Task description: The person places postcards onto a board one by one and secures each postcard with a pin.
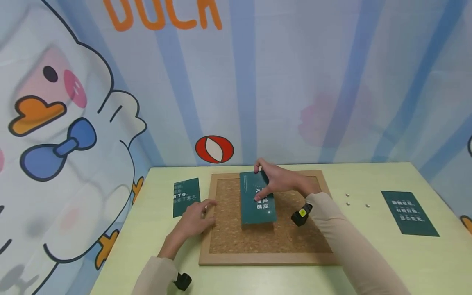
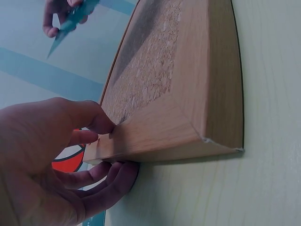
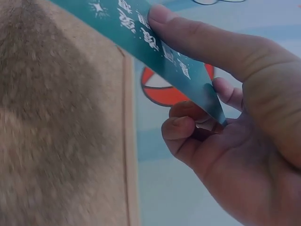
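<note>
Head view first: where is the card, and what are the hands doing?

The green card (image 1: pixel 248 205) is above the cork board (image 1: pixel 228 239), apart from it, its shadow falling below. The right hand (image 1: pixel 275 180) pinches it near the far end, thumb across the printed face, fingers behind. The left hand (image 1: pixel 199 217) grips the board's left side; the left wrist view shows its fingers curled against the outer side of the wooden frame (image 2: pixel 155 123).

What could go wrong?

My guess is a bend or a tilt: the card's near end hangs unsupported, so a small twist of the right wrist could turn it askew. The thumb hides some print, which may make straightness harder to judge. A sideways push from the left hand could slide the board over the table (image 1: pixel 258 282).

And those three silvery studs (image 1: pixel 348 203)?

They lie near the right sleeve (image 1: pixel 343 231); a careless sweep of that arm could scatter them.

Any containers?

None that I can make out. The closest is the frame, rimming the board's own surface; the left-side card (image 1: pixel 186 197) and the right-side card (image 1: pixel 410 213) lie outside it
</note>
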A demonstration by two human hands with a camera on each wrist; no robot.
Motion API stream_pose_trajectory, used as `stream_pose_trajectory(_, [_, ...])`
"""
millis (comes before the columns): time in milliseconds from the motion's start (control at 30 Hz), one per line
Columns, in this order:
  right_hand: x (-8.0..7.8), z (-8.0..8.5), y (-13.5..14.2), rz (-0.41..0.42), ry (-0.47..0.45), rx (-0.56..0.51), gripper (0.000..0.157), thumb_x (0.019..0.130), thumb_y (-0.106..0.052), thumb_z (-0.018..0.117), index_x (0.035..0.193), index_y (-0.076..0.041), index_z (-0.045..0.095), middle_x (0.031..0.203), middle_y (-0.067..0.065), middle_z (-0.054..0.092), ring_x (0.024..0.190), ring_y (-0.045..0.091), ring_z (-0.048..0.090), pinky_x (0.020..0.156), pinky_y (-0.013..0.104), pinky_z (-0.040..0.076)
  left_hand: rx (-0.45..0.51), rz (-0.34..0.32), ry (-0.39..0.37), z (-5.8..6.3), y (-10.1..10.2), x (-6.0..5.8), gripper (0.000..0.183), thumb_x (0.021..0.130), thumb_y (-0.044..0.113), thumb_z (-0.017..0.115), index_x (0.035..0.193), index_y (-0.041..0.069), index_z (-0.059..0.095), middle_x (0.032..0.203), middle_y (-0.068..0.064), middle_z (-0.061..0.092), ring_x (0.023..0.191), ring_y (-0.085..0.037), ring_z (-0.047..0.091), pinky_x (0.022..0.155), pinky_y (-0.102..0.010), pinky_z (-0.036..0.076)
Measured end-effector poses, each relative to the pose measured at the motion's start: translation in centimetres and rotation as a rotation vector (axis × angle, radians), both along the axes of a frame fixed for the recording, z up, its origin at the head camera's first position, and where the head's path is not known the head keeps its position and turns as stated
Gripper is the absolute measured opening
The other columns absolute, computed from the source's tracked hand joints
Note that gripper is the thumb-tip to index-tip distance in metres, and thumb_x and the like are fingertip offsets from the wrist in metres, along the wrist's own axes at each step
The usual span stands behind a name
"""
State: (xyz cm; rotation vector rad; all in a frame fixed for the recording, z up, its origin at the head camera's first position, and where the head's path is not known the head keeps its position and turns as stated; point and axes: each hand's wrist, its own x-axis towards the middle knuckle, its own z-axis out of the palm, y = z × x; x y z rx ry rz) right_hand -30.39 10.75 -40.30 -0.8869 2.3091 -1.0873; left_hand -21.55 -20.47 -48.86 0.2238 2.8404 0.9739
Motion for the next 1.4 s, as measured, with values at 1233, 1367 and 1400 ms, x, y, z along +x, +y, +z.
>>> stream_pose_trajectory(1233, [-3.3,-7.1,-8.6,-0.089,0.162,0.156,0.073,0.079,-0.029,0.094,0.125,-0.004,0.044,0.115,0.011,0.049,0.105,0.026,0.049,0.099,0.042,0.045,0.041,0.14,-0.026,-0.6,1.4,0.9,0.066,0.092,0.026,0.076,0.147,0.0,0.05,0.124,-0.02,0.061,0.108,-0.032,0.061,0.089,-0.052,0.055])
stream_pose_trajectory(1367, [-3.1,-6.9,-9.2,-0.114,0.16,0.175,0.074,0.08,-0.031,0.093,0.13,-0.004,0.045,0.12,0.012,0.048,0.11,0.027,0.051,0.104,0.044,0.045,0.02,0.144,-0.017,-0.3,1.1,0.8,0.064,0.093,0.027,0.075,0.147,0.002,0.05,0.123,-0.018,0.06,0.106,-0.031,0.06,0.088,-0.051,0.055])
stream_pose_trajectory(1400, [-3.0,-6.9,-9.3,-0.123,0.159,0.183,0.075,0.08,-0.032,0.093,0.131,-0.005,0.045,0.12,0.012,0.048,0.11,0.027,0.051,0.104,0.044,0.046,0.016,0.139,-0.014,-0.3,1.0,0.9,0.064,0.094,0.027,0.074,0.148,0.003,0.05,0.122,-0.017,0.06,0.105,-0.03,0.06,0.087,-0.051,0.055])
